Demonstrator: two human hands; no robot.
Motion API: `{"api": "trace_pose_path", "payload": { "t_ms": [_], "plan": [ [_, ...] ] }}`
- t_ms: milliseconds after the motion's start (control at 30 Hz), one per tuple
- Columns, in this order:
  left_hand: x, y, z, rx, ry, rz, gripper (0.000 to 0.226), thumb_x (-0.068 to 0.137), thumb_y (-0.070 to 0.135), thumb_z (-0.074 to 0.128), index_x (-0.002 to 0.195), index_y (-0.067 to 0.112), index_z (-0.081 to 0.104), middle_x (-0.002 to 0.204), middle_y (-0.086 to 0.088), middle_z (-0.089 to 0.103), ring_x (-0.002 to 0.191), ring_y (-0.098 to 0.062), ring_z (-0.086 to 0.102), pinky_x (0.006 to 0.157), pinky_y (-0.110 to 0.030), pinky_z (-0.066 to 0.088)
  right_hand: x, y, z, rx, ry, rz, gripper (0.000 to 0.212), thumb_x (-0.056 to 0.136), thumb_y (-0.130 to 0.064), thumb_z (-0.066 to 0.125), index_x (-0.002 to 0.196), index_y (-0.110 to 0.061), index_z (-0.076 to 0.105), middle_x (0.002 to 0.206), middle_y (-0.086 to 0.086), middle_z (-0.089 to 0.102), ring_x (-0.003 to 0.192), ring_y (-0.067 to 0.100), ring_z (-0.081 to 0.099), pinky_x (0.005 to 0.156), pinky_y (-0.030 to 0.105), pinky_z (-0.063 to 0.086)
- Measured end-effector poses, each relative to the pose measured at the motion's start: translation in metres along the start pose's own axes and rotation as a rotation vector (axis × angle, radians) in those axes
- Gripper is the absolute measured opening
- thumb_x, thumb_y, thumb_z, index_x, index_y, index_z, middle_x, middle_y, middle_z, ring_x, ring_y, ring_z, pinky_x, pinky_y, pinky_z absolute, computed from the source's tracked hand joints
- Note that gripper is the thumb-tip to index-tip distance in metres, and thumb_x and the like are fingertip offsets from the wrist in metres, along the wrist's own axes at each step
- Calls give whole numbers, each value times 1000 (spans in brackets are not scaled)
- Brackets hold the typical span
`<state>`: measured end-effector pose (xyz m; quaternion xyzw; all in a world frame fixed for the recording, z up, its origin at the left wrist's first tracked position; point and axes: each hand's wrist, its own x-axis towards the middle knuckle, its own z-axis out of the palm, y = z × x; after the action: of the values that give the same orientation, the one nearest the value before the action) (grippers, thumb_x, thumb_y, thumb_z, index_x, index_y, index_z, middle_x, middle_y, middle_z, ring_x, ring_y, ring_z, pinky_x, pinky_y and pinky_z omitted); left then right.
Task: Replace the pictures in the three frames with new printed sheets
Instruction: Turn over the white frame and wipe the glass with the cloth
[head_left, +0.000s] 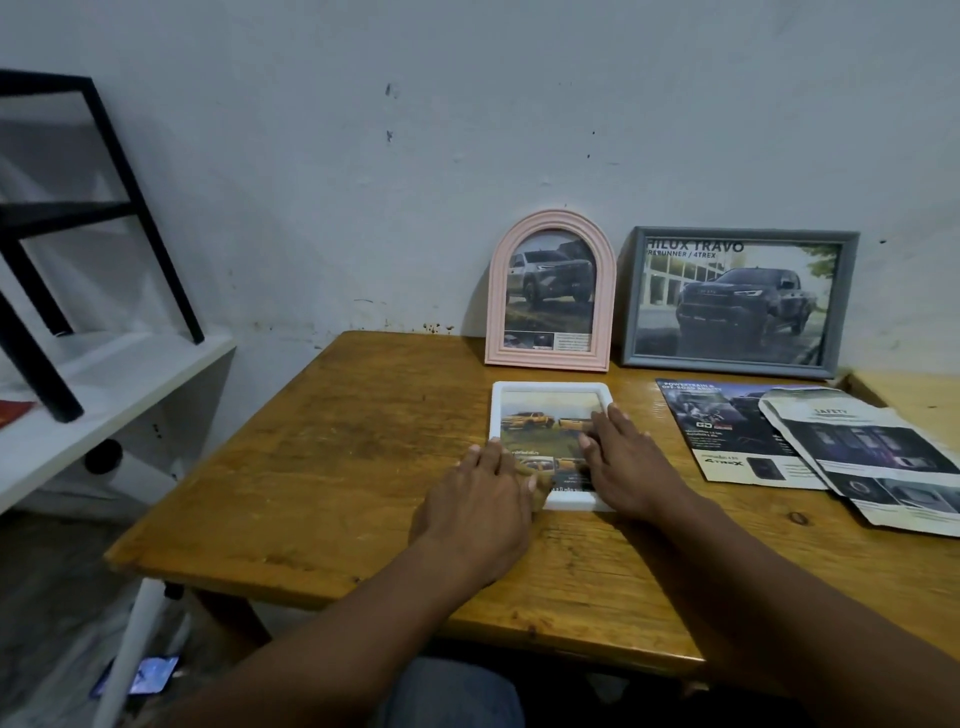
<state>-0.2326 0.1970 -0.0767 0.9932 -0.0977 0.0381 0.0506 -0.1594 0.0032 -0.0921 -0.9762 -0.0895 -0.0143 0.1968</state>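
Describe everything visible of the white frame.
The white frame is a portrait rectangle with rounded corners, plastic by its look, lying flat on the wooden table in front of the pink frame. It holds a print of orange pickups. The left hand rests on its near left edge; the right hand presses flat fingers on the print.

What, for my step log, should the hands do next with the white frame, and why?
Probably grip the white frame by its edges and lift it: it lies face up under the flat left hand and right hand, while the pink frame and grey frame stand at the wall.
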Motion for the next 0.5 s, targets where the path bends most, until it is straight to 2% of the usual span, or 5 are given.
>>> {"api": "trace_pose_path", "payload": {
  "t_ms": [100, 233, 333, 500],
  "plan": [
    [25, 4, 6, -107, -109, -89, 70, 107, 50, 19, 161, 7, 9, 170, -11, 2, 156, -30, 6, 123, -45, 17, -1, 0, -1, 15, 6, -19, 53, 107, -38, 26, 154, -15, 22, 164, 14, 14, 152, 29, 9, 121, 48, 11],
    [76, -2, 5, -211, -184, -161, 71, 107, 44, 23, 161, 7, -5, 170, -9, -12, 156, -28, -4, 125, -46, 11, -1, 2, 1, 38, 40, -45, 42, 106, -36, 28, 143, -18, 36, 161, 15, 22, 150, 31, 16, 119, 50, 17],
    [112, -7, 4, -259, -233, -180, 70, 108, 41, 24, 161, 7, -7, 169, -8, -17, 156, -28, -8, 126, -45, 7, 0, 6, 5, 42, 63, -71, 36, 105, -37, 29, 136, -22, 41, 158, 13, 27, 149, 30, 20, 118, 52, 21],
    [151, -13, 4, -250, -222, -98, 67, 109, 42, 21, 161, 6, -1, 170, -10, -10, 156, -29, -11, 126, -44, -1, 2, 10, 9, 42, 87, -78, 39, 104, -40, 28, 140, -25, 37, 159, 11, 25, 149, 28, 19, 119, 49, 22]
  ]
}}
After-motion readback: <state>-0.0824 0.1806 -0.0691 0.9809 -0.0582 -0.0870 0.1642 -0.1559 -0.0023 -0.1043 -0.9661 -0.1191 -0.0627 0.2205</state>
